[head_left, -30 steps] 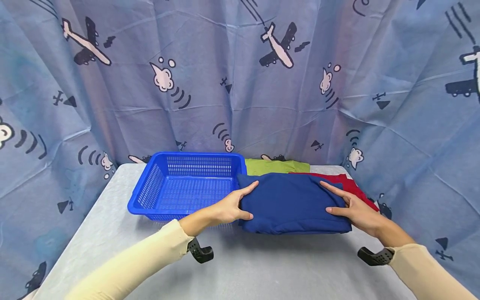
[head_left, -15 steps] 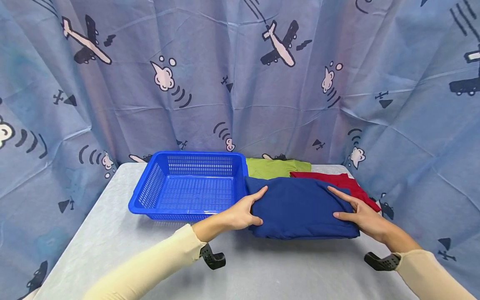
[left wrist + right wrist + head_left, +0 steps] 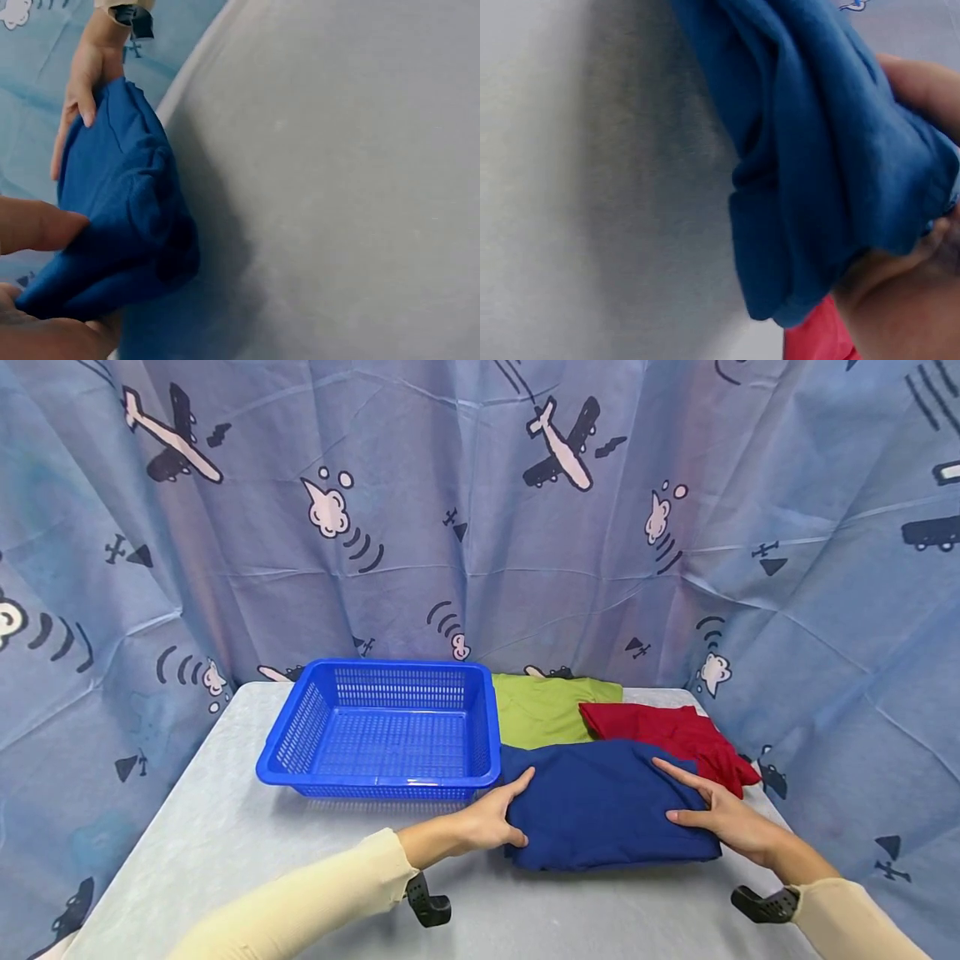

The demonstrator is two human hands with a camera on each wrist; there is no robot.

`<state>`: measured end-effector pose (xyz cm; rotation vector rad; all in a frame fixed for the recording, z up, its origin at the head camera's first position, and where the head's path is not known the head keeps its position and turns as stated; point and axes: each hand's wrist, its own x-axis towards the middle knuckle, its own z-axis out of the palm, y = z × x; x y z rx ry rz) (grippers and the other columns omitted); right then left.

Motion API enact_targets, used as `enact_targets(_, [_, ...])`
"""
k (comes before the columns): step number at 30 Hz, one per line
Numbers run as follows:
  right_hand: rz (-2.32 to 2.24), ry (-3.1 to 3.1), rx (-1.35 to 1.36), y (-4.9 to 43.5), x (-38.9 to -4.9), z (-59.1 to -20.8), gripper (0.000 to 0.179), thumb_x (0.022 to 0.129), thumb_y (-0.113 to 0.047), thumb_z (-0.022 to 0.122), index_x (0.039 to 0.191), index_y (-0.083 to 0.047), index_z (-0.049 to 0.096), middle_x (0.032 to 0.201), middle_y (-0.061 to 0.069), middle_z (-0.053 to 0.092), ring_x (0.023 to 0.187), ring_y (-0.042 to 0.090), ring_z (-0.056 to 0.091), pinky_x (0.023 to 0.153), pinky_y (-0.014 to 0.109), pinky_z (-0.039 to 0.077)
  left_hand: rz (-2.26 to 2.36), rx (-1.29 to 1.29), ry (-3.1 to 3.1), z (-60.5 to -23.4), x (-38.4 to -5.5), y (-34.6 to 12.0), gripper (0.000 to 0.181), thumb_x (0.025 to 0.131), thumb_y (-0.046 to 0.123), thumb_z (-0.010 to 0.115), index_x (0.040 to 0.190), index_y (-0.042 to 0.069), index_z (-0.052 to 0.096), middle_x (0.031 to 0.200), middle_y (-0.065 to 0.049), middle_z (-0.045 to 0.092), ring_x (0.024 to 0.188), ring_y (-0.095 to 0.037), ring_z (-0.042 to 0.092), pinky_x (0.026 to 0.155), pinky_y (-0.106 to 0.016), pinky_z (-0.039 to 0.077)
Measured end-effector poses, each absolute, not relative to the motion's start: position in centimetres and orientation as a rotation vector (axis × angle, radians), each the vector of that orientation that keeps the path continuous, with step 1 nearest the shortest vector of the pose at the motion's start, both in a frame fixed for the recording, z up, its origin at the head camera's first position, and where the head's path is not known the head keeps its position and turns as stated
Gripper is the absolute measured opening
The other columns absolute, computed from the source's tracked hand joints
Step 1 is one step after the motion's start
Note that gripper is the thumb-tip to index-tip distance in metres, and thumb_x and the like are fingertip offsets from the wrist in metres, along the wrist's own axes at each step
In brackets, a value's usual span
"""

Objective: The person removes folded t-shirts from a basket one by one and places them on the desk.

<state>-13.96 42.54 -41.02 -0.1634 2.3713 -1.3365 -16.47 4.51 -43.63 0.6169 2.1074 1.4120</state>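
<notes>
A folded dark blue garment (image 3: 600,810) is held between both hands, at the right half of the table. My left hand (image 3: 495,814) grips its left end, thumb on top and the other fingers partly hidden beneath. On the opposite end my right hand (image 3: 727,814) holds it the same way, index finger stretched along the top. Several soft layers show at the garment's near edge in the right wrist view, where a thumb (image 3: 922,90) presses on it. A shadow falls on the table beside the garment (image 3: 127,187) in the left wrist view.
A blue plastic basket (image 3: 491,718) with perforated walls stands left of the garment, nothing in it. Behind the garment lie a folded lime-green cloth (image 3: 540,710) and a red cloth (image 3: 675,735) on the white table (image 3: 225,827). A patterned curtain (image 3: 465,510) hangs behind the table.
Both hands have brought the blue garment toward me and slightly right, away from the green and red cloths, which now show more. The basket has stayed in place.
</notes>
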Motion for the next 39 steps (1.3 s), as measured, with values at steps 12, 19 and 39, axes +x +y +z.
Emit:
enact_targets(12, [-1.341, 2.233, -0.180, 42.5, -13.4, -42.9, 0.079, 0.101, -0.019, 0.060, 0.164, -0.022, 0.013, 0.168, 0.023, -0.010, 0.150, 0.053, -0.005, 0.113, 0.077, 0.021, 1.506, 0.606, 1.980, -45.8, -16.2, 2.8, 0.104, 0.078, -0.010, 0.074, 0.163, 0.017, 0.020, 0.169, -0.012, 0.020, 0.156, -0.029, 0.019, 0.126, -0.050, 0.022])
enact_targets(19, [-1.295, 2.194, -0.135, 42.8, -13.4, -44.6, 0.081, 0.101, -0.022, 0.060, 0.164, -0.021, 0.011, 0.167, 0.024, -0.015, 0.150, 0.054, -0.013, 0.110, 0.083, 0.004, 1.477, 0.606, 2.007, -46.7, -16.3, 2.6, 0.108, 0.077, -0.008, 0.077, 0.164, 0.017, 0.018, 0.168, -0.014, 0.021, 0.155, -0.031, 0.020, 0.126, -0.051, 0.022])
enact_targets(39, [-1.140, 2.239, -0.205, 42.9, -12.9, -45.7, 0.084, 0.097, -0.023, 0.066, 0.163, -0.016, 0.015, 0.165, 0.034, 0.001, 0.147, 0.061, 0.001, 0.107, 0.084, 0.013, 1.170, 0.739, 2.116, -47.3, -17.4, 1.8, 0.105, 0.077, 0.004, 0.082, 0.162, 0.010, 0.021, 0.165, -0.017, 0.029, 0.153, -0.031, 0.027, 0.124, -0.047, 0.026])
